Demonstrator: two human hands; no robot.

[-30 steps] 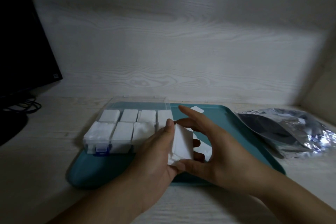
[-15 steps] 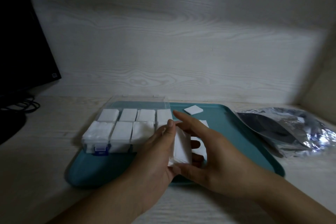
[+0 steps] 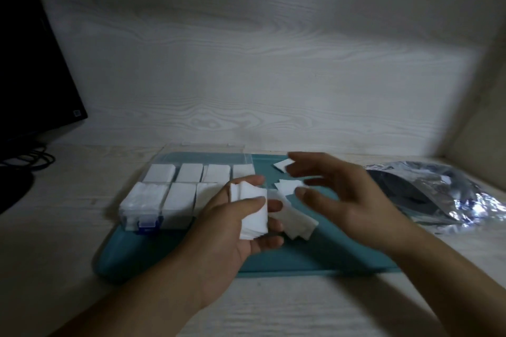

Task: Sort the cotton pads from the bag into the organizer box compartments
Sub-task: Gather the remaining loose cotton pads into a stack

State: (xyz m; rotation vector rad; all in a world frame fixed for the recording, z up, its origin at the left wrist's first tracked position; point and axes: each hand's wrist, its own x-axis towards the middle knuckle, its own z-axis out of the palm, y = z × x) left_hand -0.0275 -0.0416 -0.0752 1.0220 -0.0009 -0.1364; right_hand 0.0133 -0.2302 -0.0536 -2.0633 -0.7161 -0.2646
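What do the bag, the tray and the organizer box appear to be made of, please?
The bag looks like crinkled metallic foil, with bright glints. The tray seems to be smooth, matte teal plastic with rounded edges. The organizer box appears to be clear plastic, since the white pads show through its wall.

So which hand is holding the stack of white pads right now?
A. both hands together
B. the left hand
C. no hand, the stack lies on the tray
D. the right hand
B: the left hand has its thumb and fingers curled round the stack, while the right hand hovers apart from it with fingers spread, holding nothing, above the tray.
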